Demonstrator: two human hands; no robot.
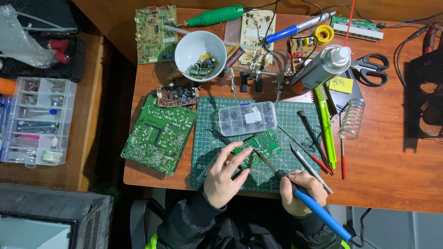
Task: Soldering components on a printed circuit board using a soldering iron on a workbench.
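Note:
A small green circuit board (pixel 264 143) lies on the green cutting mat (pixel 295 121) near the table's front edge. My left hand (pixel 225 176) rests on the board's near left part, fingers spread and pressing it down. My right hand (pixel 301 191) grips a soldering iron (pixel 318 211) with a blue handle like a pen. Its metal tip reaches up and left onto the small board, close to my left fingertips.
A clear compartment box (pixel 247 118) sits just behind the board. A larger green board (pixel 159 134) lies left of the mat; tweezers, brushes and green pens (pixel 326 124) lie to the right. A white bowl (pixel 200 55), spray can (pixel 320 68), scissors (pixel 372 68) and coil stand (pixel 352 119) stand farther back.

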